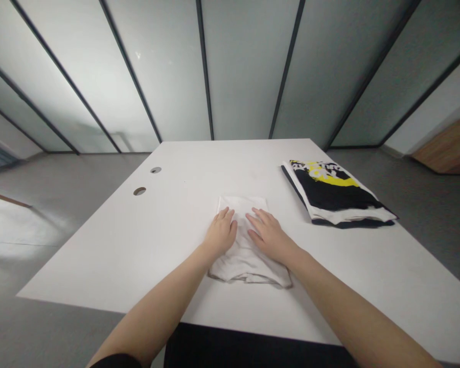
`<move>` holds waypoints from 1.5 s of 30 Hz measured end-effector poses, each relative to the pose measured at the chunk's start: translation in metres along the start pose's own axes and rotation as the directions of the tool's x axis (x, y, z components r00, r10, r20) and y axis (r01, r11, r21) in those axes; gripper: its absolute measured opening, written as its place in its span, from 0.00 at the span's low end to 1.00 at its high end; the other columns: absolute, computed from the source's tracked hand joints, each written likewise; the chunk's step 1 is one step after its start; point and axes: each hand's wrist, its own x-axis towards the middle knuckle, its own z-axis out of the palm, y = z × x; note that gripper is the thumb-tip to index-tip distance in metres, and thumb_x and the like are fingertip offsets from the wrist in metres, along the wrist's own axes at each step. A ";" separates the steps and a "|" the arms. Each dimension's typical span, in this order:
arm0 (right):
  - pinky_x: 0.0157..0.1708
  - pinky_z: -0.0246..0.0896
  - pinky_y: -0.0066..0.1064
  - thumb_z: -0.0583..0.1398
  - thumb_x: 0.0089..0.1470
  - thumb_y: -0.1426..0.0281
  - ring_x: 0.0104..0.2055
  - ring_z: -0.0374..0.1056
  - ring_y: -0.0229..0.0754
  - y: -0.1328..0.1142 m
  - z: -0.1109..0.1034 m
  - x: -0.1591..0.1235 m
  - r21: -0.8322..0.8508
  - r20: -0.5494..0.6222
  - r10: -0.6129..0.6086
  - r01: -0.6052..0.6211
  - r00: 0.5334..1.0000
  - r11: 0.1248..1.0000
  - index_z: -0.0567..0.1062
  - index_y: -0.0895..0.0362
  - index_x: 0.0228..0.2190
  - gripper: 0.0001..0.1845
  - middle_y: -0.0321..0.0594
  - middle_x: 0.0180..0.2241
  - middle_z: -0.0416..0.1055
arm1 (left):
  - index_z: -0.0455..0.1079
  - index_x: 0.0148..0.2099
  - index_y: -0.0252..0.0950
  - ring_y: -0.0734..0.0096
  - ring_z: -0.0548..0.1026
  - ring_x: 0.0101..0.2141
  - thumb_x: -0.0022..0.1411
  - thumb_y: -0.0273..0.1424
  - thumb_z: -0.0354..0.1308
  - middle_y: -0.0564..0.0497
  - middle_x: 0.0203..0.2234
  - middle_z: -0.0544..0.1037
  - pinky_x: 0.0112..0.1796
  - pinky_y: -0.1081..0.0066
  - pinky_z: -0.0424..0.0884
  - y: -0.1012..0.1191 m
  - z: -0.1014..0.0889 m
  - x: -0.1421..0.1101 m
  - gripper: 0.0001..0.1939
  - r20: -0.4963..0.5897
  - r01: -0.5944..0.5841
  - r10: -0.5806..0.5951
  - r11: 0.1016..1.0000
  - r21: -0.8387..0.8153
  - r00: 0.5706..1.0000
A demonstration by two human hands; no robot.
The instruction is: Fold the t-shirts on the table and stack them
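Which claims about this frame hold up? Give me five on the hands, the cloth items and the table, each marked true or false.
1. The left hand and the right hand both lie on the folded white cloth. True.
2. The folded stack has black and yellow on its top. True.
3. The folded stack sits to the left of the folded white cloth. False: it sits to the right.
4. The folded white cloth lies on a white table. True.
5. The white table has no openings in its top. False: two round holes show in its left part.
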 end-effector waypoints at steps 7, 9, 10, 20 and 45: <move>0.67 0.58 0.59 0.58 0.70 0.61 0.68 0.63 0.63 -0.047 -0.013 -0.017 0.026 0.238 -0.108 0.105 0.965 0.994 0.71 0.58 0.66 0.28 0.59 0.67 0.66 | 0.73 0.63 0.35 0.56 0.73 0.65 0.75 0.32 0.47 0.38 0.62 0.78 0.67 0.51 0.67 -0.007 0.001 0.010 0.21 -0.101 0.069 -0.092 0.975 -0.210 0.991; 0.70 0.47 0.70 0.58 0.70 0.60 0.75 0.50 0.71 -0.055 -0.007 -0.028 -0.043 0.334 -0.021 0.037 0.942 0.998 0.64 0.59 0.72 0.35 0.61 0.74 0.55 | 0.74 0.62 0.36 0.57 0.74 0.64 0.76 0.33 0.47 0.39 0.61 0.78 0.67 0.52 0.67 -0.008 0.000 0.012 0.21 -0.096 0.113 -0.147 0.949 -0.293 0.985; 0.70 0.43 0.73 0.57 0.70 0.59 0.77 0.44 0.74 -0.058 -0.004 -0.032 -0.067 0.370 0.023 0.002 0.929 0.998 0.61 0.59 0.74 0.37 0.60 0.77 0.49 | 0.74 0.62 0.36 0.57 0.75 0.64 0.76 0.34 0.47 0.40 0.61 0.79 0.67 0.52 0.67 -0.007 -0.001 0.012 0.21 -0.085 0.131 -0.168 0.933 -0.334 0.982; 0.70 0.29 0.77 0.46 0.73 0.52 0.80 0.29 0.72 -0.066 0.013 -0.024 -0.140 0.362 0.181 -0.139 0.915 0.980 0.51 0.56 0.77 0.40 0.51 0.79 0.33 | 0.73 0.64 0.36 0.59 0.72 0.66 0.79 0.37 0.42 0.40 0.64 0.77 0.69 0.53 0.64 -0.010 0.005 0.015 0.24 -0.079 0.128 -0.173 0.910 -0.394 0.982; 0.74 0.43 0.59 0.46 0.74 0.58 0.79 0.43 0.63 0.005 0.016 0.003 -0.140 0.198 0.156 -0.130 0.968 0.982 0.59 0.58 0.75 0.35 0.51 0.77 0.47 | 0.48 0.81 0.33 0.40 0.45 0.77 0.77 0.57 0.42 0.32 0.78 0.48 0.71 0.37 0.48 0.024 0.000 -0.017 0.43 0.302 -0.222 0.123 0.920 0.321 0.945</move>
